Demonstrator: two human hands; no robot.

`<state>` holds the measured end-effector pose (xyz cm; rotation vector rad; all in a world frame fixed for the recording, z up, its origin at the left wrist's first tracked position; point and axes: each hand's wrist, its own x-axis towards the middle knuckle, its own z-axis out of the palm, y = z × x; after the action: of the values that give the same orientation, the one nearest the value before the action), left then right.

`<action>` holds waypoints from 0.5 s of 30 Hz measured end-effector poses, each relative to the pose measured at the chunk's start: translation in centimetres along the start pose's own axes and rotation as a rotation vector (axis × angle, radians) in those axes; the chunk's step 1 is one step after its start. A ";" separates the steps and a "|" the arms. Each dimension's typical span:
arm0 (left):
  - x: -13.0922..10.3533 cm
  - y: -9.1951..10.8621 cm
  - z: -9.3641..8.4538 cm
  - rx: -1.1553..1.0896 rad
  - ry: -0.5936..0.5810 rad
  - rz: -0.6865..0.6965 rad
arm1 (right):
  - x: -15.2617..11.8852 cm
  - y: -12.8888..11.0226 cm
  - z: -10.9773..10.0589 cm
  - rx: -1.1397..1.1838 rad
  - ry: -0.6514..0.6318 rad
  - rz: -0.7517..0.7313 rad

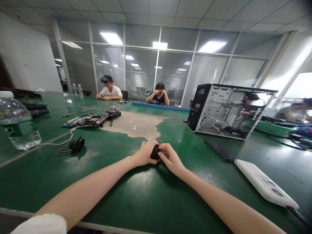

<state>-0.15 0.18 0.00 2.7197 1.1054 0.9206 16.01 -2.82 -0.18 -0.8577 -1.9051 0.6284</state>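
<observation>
At the middle of the green table, my left hand point(145, 153) is wrapped round a small black object point(155, 152), whose kind I cannot make out. From the other side, my right hand point(170, 156) has its thumb and fingertips on the same object, fingers bent. Part of it is hidden by my fingers. Off to the left lies a black plastic part point(77, 143) with several flat prongs. Beyond it rests a circuit board point(86, 120), with a dark rounded component point(113, 111) near its right end.
An opened computer case point(202, 107) stands at right, near a white power bank point(265, 182) with a cable. A water bottle point(18, 125) is at far left. A bare patch point(136, 123) and a blue strip point(158, 106) lie ahead. Several people sit around the table; a green basket point(273, 129) is far right.
</observation>
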 end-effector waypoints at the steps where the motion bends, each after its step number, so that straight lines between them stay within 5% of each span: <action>1: 0.0 0.0 0.0 0.001 -0.005 -0.006 | 0.0 0.1 0.0 0.016 -0.005 0.018; 10: 0.0 0.0 0.0 0.007 -0.007 -0.013 | 0.0 0.5 0.1 0.086 -0.086 0.109; 15: 0.0 -0.2 0.1 -0.004 0.000 0.002 | -0.1 -0.1 -0.1 -0.030 -0.017 -0.024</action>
<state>-0.18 0.37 -0.16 2.7184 1.0995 0.9217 16.08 -2.97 -0.13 -0.8501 -1.9413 0.5953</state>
